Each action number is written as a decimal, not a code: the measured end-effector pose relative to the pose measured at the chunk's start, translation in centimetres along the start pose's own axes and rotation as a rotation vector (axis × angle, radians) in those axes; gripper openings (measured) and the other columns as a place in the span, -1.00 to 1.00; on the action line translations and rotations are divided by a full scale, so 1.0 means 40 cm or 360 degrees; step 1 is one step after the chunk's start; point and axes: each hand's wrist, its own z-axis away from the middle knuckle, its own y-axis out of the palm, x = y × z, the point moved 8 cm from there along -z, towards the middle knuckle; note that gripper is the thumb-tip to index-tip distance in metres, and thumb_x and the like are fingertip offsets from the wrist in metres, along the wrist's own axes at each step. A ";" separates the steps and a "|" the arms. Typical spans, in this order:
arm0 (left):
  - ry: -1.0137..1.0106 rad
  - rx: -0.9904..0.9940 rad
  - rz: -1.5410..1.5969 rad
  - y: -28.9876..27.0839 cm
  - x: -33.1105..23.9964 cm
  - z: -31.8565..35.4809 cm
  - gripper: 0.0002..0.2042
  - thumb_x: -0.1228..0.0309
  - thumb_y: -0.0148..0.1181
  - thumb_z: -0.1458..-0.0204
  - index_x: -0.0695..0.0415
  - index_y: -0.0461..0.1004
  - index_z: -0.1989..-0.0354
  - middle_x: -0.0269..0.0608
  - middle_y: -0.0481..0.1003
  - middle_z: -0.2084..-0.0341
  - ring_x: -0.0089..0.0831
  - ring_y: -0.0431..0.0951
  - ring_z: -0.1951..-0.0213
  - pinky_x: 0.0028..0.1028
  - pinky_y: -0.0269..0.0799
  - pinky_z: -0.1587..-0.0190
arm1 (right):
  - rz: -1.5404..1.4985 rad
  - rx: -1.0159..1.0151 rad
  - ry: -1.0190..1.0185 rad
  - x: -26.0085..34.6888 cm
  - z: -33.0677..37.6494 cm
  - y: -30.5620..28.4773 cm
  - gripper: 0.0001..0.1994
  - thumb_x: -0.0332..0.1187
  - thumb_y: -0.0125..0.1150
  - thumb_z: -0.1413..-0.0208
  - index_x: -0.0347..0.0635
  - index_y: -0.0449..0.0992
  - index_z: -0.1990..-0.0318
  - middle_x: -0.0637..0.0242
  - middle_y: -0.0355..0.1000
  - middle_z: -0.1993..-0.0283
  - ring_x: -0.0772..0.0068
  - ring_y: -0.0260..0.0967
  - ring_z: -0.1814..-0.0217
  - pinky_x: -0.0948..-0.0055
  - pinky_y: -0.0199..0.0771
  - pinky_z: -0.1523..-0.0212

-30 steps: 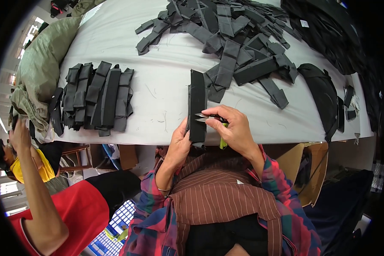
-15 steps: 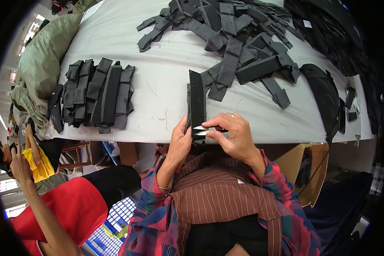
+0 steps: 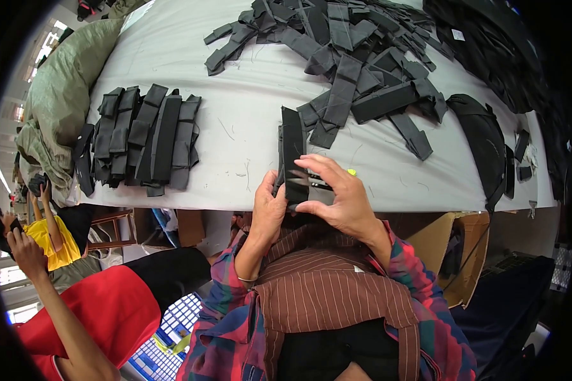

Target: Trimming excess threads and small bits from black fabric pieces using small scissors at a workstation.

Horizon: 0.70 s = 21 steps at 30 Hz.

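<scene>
My left hand (image 3: 269, 208) is closed round the lower part of a black fabric strip (image 3: 293, 136), which stands out from the table's front edge onto the white cloth. A second layer of dark fabric shows along its left side. In my right hand (image 3: 343, 197) is a pair of thread snips (image 3: 319, 183), held between thumb and fingers, their tips blurred over the strip's lower part. The thumb and forefinger are spread apart on it. To the left lies a row of similar black strips (image 3: 165, 140), laid side by side.
A loose heap of black fabric strips (image 3: 343, 86) covers the far middle of the white table (image 3: 235, 114). Black fabric pieces (image 3: 476, 143) lie at the right, a green sack (image 3: 76, 70) at the left. Below are a cardboard box (image 3: 470, 254) and a person in red (image 3: 105, 311).
My right thumb and forefinger have spread apart, and the snips' tips have shifted slightly upward over the strip. My left hand stays in place on the strip.
</scene>
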 end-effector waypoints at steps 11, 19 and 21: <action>-0.0119 0.0497 -0.0233 0.051 -0.056 0.029 -0.72 0.49 0.02 -0.11 0.25 0.32 -0.01 -0.29 0.49 0.25 -0.65 0.45 0.26 -0.60 0.39 0.17 | -0.0429 0.0009 0.0443 -0.086 -0.013 -0.016 -0.89 -0.46 0.17 -0.09 -0.32 0.52 0.27 0.35 0.49 0.38 0.65 0.37 0.32 0.62 0.35 0.29; -0.0178 0.0554 -0.0297 0.034 -0.075 0.038 -0.74 0.43 0.10 -0.09 0.25 0.43 0.07 -0.18 0.44 0.14 -0.53 0.40 0.10 -0.52 0.29 -0.01 | -0.0919 -0.0148 0.0569 -0.091 -0.051 -0.036 -0.88 -0.40 0.13 -0.15 -0.23 0.44 0.40 0.62 0.25 0.50 0.79 0.09 0.48 0.68 0.10 0.49; 0.0881 0.0460 -0.1291 0.059 -0.193 0.047 -0.76 0.40 0.15 -0.06 0.24 0.48 0.13 -0.02 0.33 -0.01 -0.34 0.31 -0.04 -0.38 0.13 -0.16 | -0.0990 -0.0077 0.0634 -0.076 -0.054 -0.033 -0.91 -0.41 0.11 -0.17 -0.16 0.44 0.37 0.62 0.28 0.46 0.81 0.12 0.50 0.70 0.10 0.51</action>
